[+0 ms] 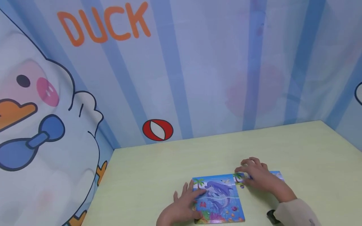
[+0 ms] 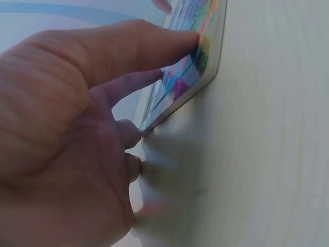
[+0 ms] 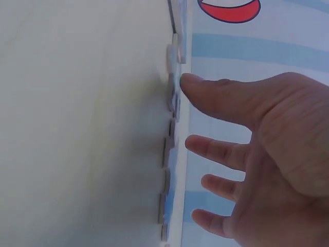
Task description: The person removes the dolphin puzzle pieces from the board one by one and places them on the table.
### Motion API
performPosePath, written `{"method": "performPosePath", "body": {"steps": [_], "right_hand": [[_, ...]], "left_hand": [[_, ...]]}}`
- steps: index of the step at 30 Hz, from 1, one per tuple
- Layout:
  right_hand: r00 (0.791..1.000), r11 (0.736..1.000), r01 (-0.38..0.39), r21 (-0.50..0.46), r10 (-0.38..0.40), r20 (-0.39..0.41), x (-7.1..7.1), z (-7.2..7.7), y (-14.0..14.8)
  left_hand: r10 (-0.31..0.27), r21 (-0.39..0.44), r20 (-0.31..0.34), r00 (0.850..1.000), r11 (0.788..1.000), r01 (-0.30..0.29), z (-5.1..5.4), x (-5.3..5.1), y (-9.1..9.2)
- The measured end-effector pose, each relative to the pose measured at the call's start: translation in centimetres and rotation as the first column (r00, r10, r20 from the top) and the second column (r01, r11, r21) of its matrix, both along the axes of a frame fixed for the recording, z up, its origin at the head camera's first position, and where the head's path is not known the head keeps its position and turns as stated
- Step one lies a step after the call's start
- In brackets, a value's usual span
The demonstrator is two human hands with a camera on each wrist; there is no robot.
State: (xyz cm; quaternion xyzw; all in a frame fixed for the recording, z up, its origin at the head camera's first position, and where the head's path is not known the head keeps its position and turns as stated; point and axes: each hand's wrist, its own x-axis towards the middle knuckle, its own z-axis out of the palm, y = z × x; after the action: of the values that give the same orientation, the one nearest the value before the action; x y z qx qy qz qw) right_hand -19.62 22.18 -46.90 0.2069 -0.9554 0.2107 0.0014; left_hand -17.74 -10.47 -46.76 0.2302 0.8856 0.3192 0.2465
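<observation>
A square puzzle board with a dolphin picture lies flat on the table. My left hand rests at its left side. In the left wrist view the thumb presses on the front corner of the board, with other fingers along the edge. Jigsaw pieces with a palm tree lie against the board's top right corner. Over them is my right hand, fingers spread and partly hiding the row. The right wrist view shows the pieces edge-on, near the thumb and fingertips of the hand.
The pale table reaches back to a blue striped backdrop printed with a duck and a red ball shape. More blue pieces show beyond the right hand. A black object sits at the right cuff.
</observation>
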Motion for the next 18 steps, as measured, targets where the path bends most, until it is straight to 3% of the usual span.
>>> {"method": "performPosePath", "body": {"steps": [5, 10, 15, 18], "right_hand": [[1.000, 0.999, -0.002, -0.036, 0.001, -0.014, 0.3, 0.9, -0.8], [0.999, 0.998, -0.017, -0.054, 0.019, 0.042, 0.9, 1.6, -2.1], [0.999, 0.999, -0.033, -0.027, 0.034, 0.041, 1.4, 1.5, -2.8], [0.998, 0.999, -0.046, -0.019, 0.047, 0.040, 1.5, 1.2, -3.1]], "left_hand": [[0.021, -0.010, -0.019, 1.000, 1.000, -0.021, 0.0, 0.1, 0.2], [0.030, -0.012, -0.035, 0.999, 0.999, -0.030, 0.1, 0.1, 0.5], [0.010, -0.018, -0.042, 0.999, 1.000, -0.011, 0.4, 0.2, 0.8], [-0.011, 0.004, -0.025, 1.000, 1.000, 0.012, -0.3, 0.0, 0.7]]}}
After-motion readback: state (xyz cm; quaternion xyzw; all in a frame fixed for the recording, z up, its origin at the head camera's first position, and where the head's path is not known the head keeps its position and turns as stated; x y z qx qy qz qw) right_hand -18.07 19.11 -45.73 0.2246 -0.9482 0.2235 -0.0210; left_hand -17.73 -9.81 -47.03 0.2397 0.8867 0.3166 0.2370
